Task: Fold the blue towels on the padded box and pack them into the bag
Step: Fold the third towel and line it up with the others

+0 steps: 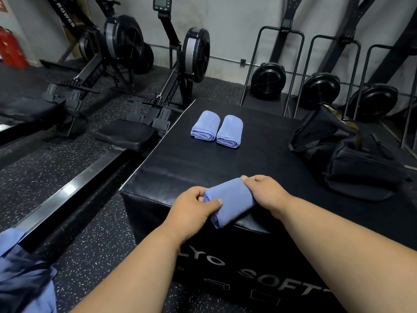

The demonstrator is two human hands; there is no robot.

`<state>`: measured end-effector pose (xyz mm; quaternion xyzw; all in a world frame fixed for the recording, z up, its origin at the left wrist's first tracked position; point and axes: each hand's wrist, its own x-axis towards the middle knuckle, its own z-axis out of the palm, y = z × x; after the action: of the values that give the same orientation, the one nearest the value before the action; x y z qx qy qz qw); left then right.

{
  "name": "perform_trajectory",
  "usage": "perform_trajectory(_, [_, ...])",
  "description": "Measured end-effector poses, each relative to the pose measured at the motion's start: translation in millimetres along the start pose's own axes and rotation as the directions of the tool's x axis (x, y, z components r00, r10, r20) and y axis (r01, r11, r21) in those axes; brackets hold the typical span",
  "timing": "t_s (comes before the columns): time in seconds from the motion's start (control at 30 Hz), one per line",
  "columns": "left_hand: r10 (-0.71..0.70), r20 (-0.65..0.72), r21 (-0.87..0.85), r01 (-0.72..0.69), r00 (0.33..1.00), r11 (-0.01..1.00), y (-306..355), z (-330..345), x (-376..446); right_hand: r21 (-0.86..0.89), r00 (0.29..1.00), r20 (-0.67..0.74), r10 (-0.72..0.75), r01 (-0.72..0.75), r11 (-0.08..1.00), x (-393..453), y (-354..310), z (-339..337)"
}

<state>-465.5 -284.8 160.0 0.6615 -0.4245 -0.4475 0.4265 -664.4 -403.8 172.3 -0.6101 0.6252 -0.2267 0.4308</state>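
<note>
Black padding covers the box point(225, 159), set on speckled flooring point(94, 245) among rowing machines point(126, 55) — two folded towels point(205, 125) are laid near its far edge. A third towel point(230, 199) is gripped by both the left hand point(194, 206) and the right hand point(264, 190), fingers curled round it — the bag point(347, 154) opening is hard to make out.

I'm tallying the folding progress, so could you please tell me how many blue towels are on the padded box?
3. Two folded blue cloth towels lie side by side at the far end of the black padded box: one left, one right. A third is held at the near edge. The bag's inside isn't visible.

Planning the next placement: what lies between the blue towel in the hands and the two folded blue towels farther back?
Only bare black padded box top, per the head view.
</note>
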Motion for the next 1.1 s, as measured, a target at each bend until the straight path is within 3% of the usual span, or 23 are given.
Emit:
perform_trajectory(0.17, [-0.008,-0.099,-0.105,-0.002,0.995,0.994,-2,1,3,-0.025,0.999,0.042,-0.015,0.016,1.000,-26,-13,-3])
perform_trajectory(0.23, [-0.021,-0.115,-0.226,-0.005,0.993,0.974,-1,3,3,0.019,1.000,0.009,0.007,-0.008,1.000,-34,-13,-2])
perform_trajectory(0.33, [-0.074,0.018,-0.574,0.070,0.997,0.816,7,7,1,0.166,0.995,0.032,0.099,-0.103,0.981,-44,-16,2])
perform_trajectory(0.4, [-0.088,0.103,-0.630,0.133,0.991,0.765,7,10,-1,0.307,0.983,0.117,0.144,-0.174,0.936,-45,-20,6])
perform_trajectory(0.53, [-0.065,0.127,-0.430,0.114,0.990,0.896,1,19,-3,0.538,0.955,0.272,0.122,-0.256,0.803,-44,-23,12])
perform_trajectory(0.67, [0.008,0.163,-0.327,0.047,0.987,0.944,1,22,-3,0.568,0.967,0.210,0.143,-0.239,0.788,-34,-20,10])
perform_trajectory(0.87, [0.110,-0.046,-0.025,-0.111,0.993,0.994,1,21,20,0.739,0.946,0.230,0.229,-0.323,0.591,3,-26,-22])
perform_trajectory(0.97, [0.217,-0.113,0.242,-0.185,0.970,0.953,11,18,40,0.786,0.950,0.253,0.184,-0.312,0.533,25,-31,-45])
perform_trajectory(1.03, [0.333,-0.135,0.440,-0.245,0.933,0.864,17,13,67,0.788,0.953,0.227,0.200,-0.300,0.537,41,-35,-56])
perform_trajectory(1.1, [0.371,-0.134,0.612,-0.218,0.919,0.760,21,9,94,0.766,0.952,0.201,0.230,-0.299,0.569,58,-38,-64])
